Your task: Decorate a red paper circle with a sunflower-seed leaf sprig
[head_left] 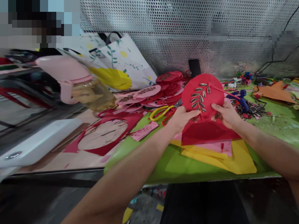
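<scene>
Between my two hands is a round red disc (190, 88), tilted up toward me, with sunflower seeds (198, 101) set on it in a leafy sprig pattern. My left hand (185, 118) pinches its lower left edge. On the lower right edge, the fingers of my right hand (225, 113) are closed, thumb on the front face. Below the disc lie red sheets (205, 133) and yellow sheets (243, 157). Scissors with yellow and red handles (161, 112) rest beside my left hand. Just past my right hand is a blue glue gun (244, 101), near a heap of loose seeds (253, 109).
A pile of red and pink discs (169, 84) stands behind the scissors. Farther left are a pink-lidded bottle (91, 93), a patterned bag (126, 59) and a cut-out red sheet (91, 129). A phone (194, 67) leans on the perforated metal panel (163, 28). Black cables (263, 65) hang at right.
</scene>
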Demonstrator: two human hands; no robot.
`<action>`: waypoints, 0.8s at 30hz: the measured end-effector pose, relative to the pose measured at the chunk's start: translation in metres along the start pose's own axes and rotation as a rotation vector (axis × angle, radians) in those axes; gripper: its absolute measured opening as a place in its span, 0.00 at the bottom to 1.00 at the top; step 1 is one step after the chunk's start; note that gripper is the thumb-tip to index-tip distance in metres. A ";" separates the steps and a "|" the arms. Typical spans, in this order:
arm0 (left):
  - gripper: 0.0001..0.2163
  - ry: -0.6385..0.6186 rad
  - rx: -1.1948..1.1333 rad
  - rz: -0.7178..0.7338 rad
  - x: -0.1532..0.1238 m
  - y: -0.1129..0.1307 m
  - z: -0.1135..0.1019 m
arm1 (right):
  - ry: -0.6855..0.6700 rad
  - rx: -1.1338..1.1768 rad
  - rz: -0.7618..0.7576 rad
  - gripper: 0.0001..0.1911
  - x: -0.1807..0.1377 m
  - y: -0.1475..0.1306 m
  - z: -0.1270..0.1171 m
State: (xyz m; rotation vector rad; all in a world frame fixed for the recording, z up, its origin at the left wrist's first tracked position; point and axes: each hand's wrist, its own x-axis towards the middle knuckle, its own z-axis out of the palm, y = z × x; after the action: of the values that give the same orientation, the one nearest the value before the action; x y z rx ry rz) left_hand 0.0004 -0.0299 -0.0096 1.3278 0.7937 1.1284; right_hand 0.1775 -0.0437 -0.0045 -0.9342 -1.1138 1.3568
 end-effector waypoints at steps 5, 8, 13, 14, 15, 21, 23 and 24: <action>0.10 0.004 0.021 0.007 0.001 -0.002 0.000 | -0.007 0.000 0.002 0.19 -0.001 -0.001 0.002; 0.09 0.016 0.030 0.023 0.001 -0.003 -0.001 | -0.008 0.009 -0.010 0.19 -0.001 -0.001 0.003; 0.08 0.032 0.042 0.042 0.001 -0.002 -0.001 | -0.019 0.020 -0.013 0.18 0.000 0.001 0.003; 0.08 0.032 0.044 0.044 0.001 -0.002 -0.001 | -0.021 0.020 -0.015 0.18 0.000 0.001 0.003; 0.08 0.033 0.045 0.045 0.001 -0.002 -0.001 | -0.025 0.019 -0.017 0.18 0.000 0.001 0.003; 0.09 0.030 0.043 0.046 0.000 0.000 0.001 | -0.041 0.024 -0.029 0.18 -0.001 0.002 0.004; 0.09 0.028 0.033 0.044 0.000 0.000 0.001 | -0.040 0.032 -0.027 0.17 -0.001 0.002 0.004; 0.10 0.023 0.027 0.041 0.000 0.000 0.001 | -0.036 0.035 -0.025 0.17 -0.001 0.003 0.004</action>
State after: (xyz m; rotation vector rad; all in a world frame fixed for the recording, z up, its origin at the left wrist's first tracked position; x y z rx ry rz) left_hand 0.0010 -0.0297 -0.0094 1.3610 0.8044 1.1713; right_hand 0.1733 -0.0449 -0.0061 -0.8708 -1.1222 1.3738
